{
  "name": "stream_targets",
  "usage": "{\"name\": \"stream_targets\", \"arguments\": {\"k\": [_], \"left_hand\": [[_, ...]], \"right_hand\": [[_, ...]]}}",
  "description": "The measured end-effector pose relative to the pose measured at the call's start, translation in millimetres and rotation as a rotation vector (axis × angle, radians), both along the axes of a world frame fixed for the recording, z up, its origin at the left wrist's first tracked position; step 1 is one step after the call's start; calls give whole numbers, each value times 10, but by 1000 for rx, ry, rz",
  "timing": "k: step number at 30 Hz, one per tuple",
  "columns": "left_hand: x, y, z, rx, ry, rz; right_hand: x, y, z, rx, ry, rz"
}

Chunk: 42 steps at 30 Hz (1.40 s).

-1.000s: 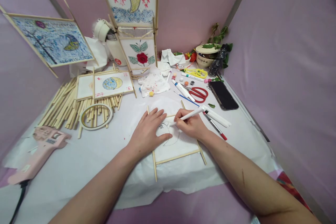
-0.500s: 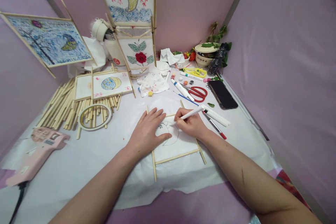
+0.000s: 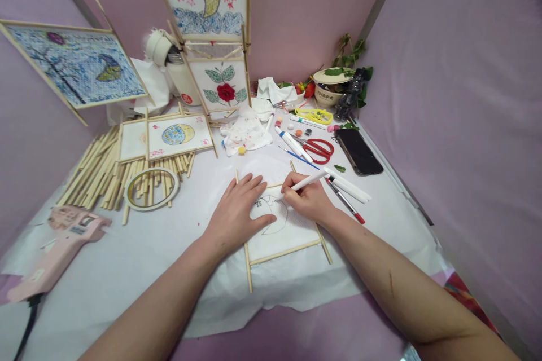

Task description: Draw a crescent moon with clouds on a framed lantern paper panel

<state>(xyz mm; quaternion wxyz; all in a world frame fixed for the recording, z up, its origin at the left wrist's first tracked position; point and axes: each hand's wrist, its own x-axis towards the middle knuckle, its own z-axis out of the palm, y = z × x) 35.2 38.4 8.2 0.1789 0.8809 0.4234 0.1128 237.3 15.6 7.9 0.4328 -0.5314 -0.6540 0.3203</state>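
White sheet (image 3: 296, 237), edged with thin wooden sticks (image 3: 285, 252), lies flat near centre. Right hand (image 3: 311, 200): fingers clamped on white pen (image 3: 310, 179), tip at the sheet. Left hand (image 3: 235, 211): palm down over the left edge, fingers slightly apart, clamped on nothing. Handling, as judged: light; sheet soft, easily torn; sticks stiff but slender. Hold by both side sticks. Phone (image 3: 359, 151): right, farther off.

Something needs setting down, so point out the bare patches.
One lies between the pink glue gun and the left forearm; a smaller one between the phone and the right forearm. It is crowded around the scissors and markers.
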Motion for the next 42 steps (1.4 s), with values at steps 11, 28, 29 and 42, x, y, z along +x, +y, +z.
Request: {"name": "stream_targets", "arguments": {"k": [11,28,29,42], "left_hand": [[8,0,4,-12,-17,3],[10,-7,26,-12,-9,8],[8,-9,26,-12,-10,8],[-13,-30,33,12,-17,7]], "right_hand": [[0,17,5,4,-8,-38],[26,8,18,78,82,-177],[31,10,9,82,83,-181],[37,-151,202,67,5,-212]]}}
